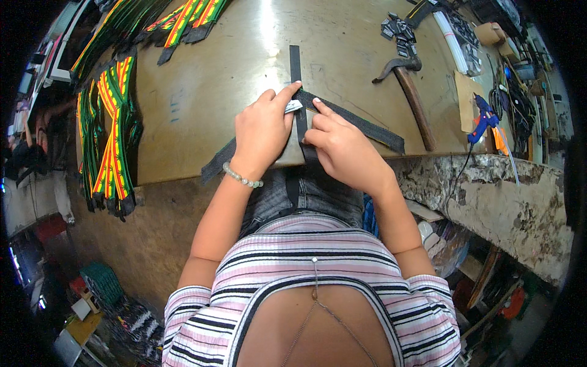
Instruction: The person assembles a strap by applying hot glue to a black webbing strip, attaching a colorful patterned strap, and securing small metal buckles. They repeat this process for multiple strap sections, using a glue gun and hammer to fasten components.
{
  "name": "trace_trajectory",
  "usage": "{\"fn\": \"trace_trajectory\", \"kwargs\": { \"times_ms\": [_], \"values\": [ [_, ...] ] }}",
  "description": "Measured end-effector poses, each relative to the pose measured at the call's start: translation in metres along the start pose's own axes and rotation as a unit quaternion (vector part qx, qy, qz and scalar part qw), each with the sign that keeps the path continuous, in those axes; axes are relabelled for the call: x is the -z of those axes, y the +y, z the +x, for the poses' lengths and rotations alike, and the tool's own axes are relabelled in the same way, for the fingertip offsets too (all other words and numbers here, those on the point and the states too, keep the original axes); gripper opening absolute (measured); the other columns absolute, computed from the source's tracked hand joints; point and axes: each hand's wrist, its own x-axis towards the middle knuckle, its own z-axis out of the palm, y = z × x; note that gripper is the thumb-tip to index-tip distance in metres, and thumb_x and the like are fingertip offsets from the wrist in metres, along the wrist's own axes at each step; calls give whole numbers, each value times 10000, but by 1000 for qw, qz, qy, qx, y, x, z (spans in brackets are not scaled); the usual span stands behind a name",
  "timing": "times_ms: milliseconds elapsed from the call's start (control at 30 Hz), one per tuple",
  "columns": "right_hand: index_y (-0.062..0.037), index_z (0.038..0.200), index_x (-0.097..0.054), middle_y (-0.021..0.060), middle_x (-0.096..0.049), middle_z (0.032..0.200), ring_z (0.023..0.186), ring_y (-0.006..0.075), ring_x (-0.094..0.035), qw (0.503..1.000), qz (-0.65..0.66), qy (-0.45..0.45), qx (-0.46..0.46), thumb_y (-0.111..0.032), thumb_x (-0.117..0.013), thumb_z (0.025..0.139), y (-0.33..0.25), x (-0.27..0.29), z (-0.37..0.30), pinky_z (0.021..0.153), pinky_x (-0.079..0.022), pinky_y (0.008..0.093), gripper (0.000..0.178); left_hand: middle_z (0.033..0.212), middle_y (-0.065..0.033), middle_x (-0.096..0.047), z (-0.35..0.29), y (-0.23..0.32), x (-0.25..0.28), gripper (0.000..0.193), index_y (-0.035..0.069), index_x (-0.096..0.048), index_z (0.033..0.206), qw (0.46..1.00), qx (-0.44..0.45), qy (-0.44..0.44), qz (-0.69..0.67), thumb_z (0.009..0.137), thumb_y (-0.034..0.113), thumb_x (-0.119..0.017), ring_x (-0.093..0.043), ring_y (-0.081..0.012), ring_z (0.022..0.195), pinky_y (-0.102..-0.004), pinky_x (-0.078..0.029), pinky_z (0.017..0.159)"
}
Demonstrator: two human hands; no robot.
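Observation:
My left hand (264,125) is closed at the table's near edge, its index fingertip pressing on a black webbing strap. Under its fingers shows a small silvery-white piece (293,106), perhaps a metal clip; its kind is unclear. My right hand (335,139) pinches the narrow black strap (301,125) that hangs toward my lap, while its index finger rests on a wider black band (367,127). This band slants down to the right, and another black end (217,162) slants out below my left wrist. A narrow strap end (295,61) points away from me beyond the fingers.
Bundles of red, yellow and green patterned straps (113,128) hang over the table's left edge, with more straps (189,21) farther back. On the right lie a wooden-handled hammer (413,101), several dark metal buckles (398,33) and a blue glue gun (483,119) with its cord.

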Motion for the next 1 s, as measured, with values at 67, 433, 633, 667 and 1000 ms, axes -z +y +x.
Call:
{"fn": "trace_trajectory", "kwargs": {
  "times_ms": [67,433,633,667,1000],
  "values": [
    [-3,902,-678,168,-574,871,1150,410,-567,999,26,-31,3,55,-615,744,-4,4,-1,1149,-351,480,179,833,-82,-616,-1,1,-3,457,305,-639,1245,997,-12,53,-46,827,120,-653,-653,-316,740,-432,-530,631],
    [-61,817,-614,23,-605,866,733,133,-548,790,94,478,-372,-205,-834,791,87,54,-113,721,-479,285,263,794,-76,-583,-7,-5,6,370,229,-691,1131,996,-68,28,-44,794,79,-672,-626,-305,700,-406,-507,602],
    [42,1082,-536,141,-619,1045,879,201,-613,716,-57,633,-289,-380,-851,779,266,123,-222,790,-504,310,607,801,-72,-612,-29,-12,19,368,177,-689,1136,996,-45,58,-58,782,80,-690,-632,-281,704,-385,-500,600],
    [32,1082,-533,150,-639,1037,867,192,-628,764,27,588,-263,-368,-829,809,273,131,-220,764,-510,302,568,813,-81,-633,-31,-13,18,350,174,-692,1132,998,-15,36,-40,798,72,-685,-636,-288,712,-383,-502,613],
    [-76,1279,-505,59,-690,922,740,96,-643,907,280,245,-198,-300,-690,932,62,92,-24,500,-454,212,453,837,-90,-665,-9,-21,13,202,125,-710,998,989,-71,94,-86,799,94,-695,-661,-300,758,-379,-518,641]
  ]
}}
